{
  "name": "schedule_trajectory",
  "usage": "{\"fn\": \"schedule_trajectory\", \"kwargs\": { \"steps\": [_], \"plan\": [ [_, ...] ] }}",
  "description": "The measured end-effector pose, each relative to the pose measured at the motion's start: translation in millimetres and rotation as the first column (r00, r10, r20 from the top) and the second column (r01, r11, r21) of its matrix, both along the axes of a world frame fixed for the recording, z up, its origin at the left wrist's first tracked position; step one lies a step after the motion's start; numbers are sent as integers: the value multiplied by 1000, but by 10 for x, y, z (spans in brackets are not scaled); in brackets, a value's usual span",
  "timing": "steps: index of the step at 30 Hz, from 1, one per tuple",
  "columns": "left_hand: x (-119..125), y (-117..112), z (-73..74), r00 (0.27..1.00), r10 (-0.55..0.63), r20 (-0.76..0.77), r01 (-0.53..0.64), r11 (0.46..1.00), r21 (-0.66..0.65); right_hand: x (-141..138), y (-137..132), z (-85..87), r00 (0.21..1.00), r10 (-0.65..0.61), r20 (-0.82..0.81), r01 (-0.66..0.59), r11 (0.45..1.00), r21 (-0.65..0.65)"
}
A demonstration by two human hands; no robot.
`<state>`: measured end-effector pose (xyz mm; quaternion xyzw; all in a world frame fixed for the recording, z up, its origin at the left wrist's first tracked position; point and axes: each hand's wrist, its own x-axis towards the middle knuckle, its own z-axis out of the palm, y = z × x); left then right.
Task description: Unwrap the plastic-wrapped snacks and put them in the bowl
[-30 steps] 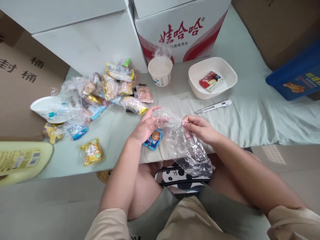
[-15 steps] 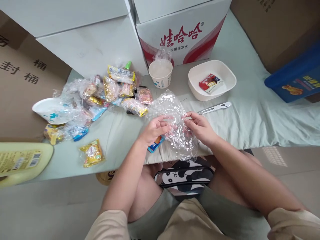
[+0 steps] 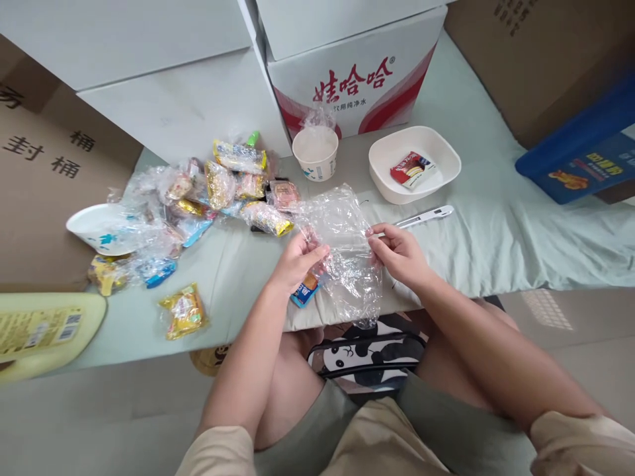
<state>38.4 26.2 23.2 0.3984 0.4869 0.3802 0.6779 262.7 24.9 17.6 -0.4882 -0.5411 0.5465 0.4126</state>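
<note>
A crinkled clear plastic bag (image 3: 344, 221) is stretched between my two hands, above the front edge of the cloth-covered surface. My left hand (image 3: 301, 259) pinches its left side between thumb and fingers. On the opposite side, my right hand (image 3: 397, 251) grips the bag's edge the same way. Partly under my left hand lies a small blue snack packet (image 3: 304, 291). Just beyond my right hand rests a white-handled utility knife (image 3: 425, 216). Behind the bag stands a paper cup (image 3: 316, 155) with crumpled clear plastic in it.
A white plastic bowl (image 3: 446, 168) holds a red and white packet (image 3: 413, 170). Wrapped snacks (image 3: 221, 185) and a tipped paper cup (image 3: 96, 228) are heaped at left, with a yellow packet (image 3: 183, 312) nearer me. White cartons (image 3: 357, 92) stand behind; a blue container (image 3: 580, 158) is at right.
My hands have drawn slightly apart, and the bag between them is spread flatter and straighter. The whole view has shifted slightly.
</note>
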Motion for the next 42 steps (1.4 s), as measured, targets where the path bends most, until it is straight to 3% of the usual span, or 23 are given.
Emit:
{"fn": "schedule_trajectory", "kwargs": {
  "steps": [3,5,10,13,15,17,20,22,24,28,32,35,38,42],
  "plan": [
    [-39,10,39,989,-148,25,150,979,-137,11,6,-38,997,54,-63,-54,999,-3],
    [-62,13,50,981,-189,30,192,969,-159,18,3,-63,990,79,-113,-80,997,-6],
    [-135,-14,52,987,-79,140,74,997,36,47,-6,-67,934,137,-331,-154,988,-27],
    [-181,-12,43,987,-76,139,72,997,37,67,28,-70,894,221,-390,-239,971,3],
    [-198,16,22,993,-89,73,87,996,36,73,65,-98,923,212,-322,-221,975,8],
    [-203,53,-10,996,-85,-24,87,992,88,68,96,-137,981,109,-162,-113,993,-15],
    [-190,77,-58,968,-6,-252,78,958,275,44,107,-183,1000,-8,-22,7,998,-63],
    [-173,61,-79,918,63,-392,108,911,399,29,94,-193,999,27,-23,-28,996,-86],
    [-153,31,-90,907,86,-413,114,892,436,24,79,-187,996,93,12,-92,992,-81],
    [-111,-13,-80,981,58,-183,7,942,337,45,64,-158,993,108,43,-109,994,16],
    [-67,-7,-55,990,-139,-7,139,979,150,46,57,-136,990,31,-140,-12,991,133],
    [-32,4,-59,989,-145,7,144,982,121,23,55,-124,980,61,-190,-45,995,84],
    [-8,3,-76,991,-130,26,126,985,117,14,56,-97,964,237,-122,-242,970,-29],
    [-1,-27,-82,977,-180,-118,191,977,94,19,46,-48,954,290,-78,-294,954,-54]
  ]
}}
